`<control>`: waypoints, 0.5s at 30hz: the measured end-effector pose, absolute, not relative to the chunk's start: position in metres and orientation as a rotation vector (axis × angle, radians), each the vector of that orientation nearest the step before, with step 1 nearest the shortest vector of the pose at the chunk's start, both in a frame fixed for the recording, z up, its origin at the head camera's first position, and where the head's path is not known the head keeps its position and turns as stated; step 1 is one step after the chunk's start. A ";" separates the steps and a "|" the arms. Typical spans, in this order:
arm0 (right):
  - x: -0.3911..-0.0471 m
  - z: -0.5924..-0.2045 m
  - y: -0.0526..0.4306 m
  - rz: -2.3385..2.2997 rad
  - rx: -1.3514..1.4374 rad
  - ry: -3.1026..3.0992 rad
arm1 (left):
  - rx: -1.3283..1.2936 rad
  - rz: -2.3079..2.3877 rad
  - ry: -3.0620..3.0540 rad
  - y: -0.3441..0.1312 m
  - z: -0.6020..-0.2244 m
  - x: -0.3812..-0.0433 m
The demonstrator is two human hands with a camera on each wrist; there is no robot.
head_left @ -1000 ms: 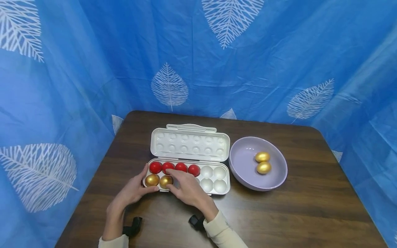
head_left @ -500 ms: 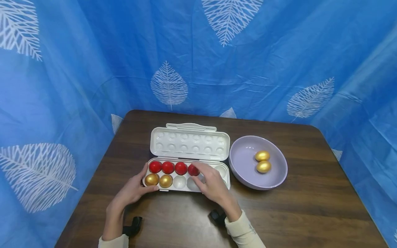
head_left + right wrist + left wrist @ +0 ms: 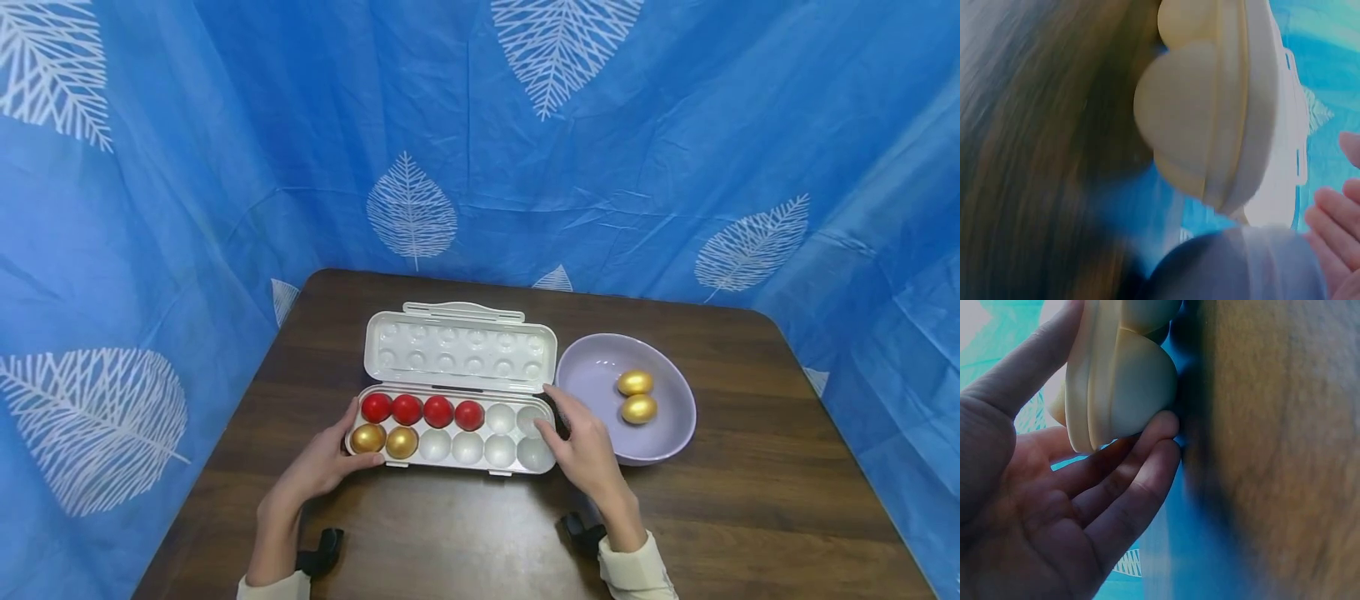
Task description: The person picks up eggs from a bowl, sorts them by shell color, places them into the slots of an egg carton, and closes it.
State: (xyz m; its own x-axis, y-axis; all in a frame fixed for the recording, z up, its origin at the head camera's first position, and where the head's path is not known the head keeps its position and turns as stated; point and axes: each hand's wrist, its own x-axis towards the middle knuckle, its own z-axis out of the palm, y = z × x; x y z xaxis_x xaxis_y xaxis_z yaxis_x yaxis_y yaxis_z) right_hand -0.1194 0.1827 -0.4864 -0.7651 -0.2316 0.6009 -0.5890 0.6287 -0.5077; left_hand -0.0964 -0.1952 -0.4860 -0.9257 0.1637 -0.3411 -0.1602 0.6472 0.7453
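Note:
A white plastic egg box (image 3: 480,462) lies open on the table, its lid (image 3: 461,350) folded back. Several red eggs (image 3: 438,412) fill the left part of the back row. Two gold eggs (image 3: 402,442) sit at the left of the front row. My left hand (image 3: 318,458) grips the left end of the box; in the left wrist view its thumb and fingers (image 3: 1141,481) take it from both sides. At the right end, my right hand (image 3: 588,454) hovers with fingers spread and nothing in them, overlapping the bowl. The right wrist view shows its fingers (image 3: 1335,231) apart from the box.
A lilac bowl (image 3: 592,387) stands right beside the box, with two gold eggs (image 3: 637,396) inside. The dark wooden table (image 3: 780,467) reaches back to a blue curtain (image 3: 600,192) with white leaf prints. Black wrist mounts (image 3: 322,550) hang beneath both wrists.
My right hand has let go of the front gold egg and moved right, past the red eggs, to the right end of the box. The left hand stays in place.

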 end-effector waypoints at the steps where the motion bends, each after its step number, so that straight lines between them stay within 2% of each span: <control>1: -0.119 -0.486 0.186 0.975 0.618 -2.357 | -0.001 1.179 2.486 -0.195 -0.486 -0.096; 8: -0.120 -0.480 0.211 0.946 0.444 -2.308 | -0.006 1.182 2.478 -0.195 -0.483 -0.096; 15: -0.130 -0.469 0.239 0.918 0.147 -2.405 | -0.003 1.165 2.489 -0.196 -0.484 -0.098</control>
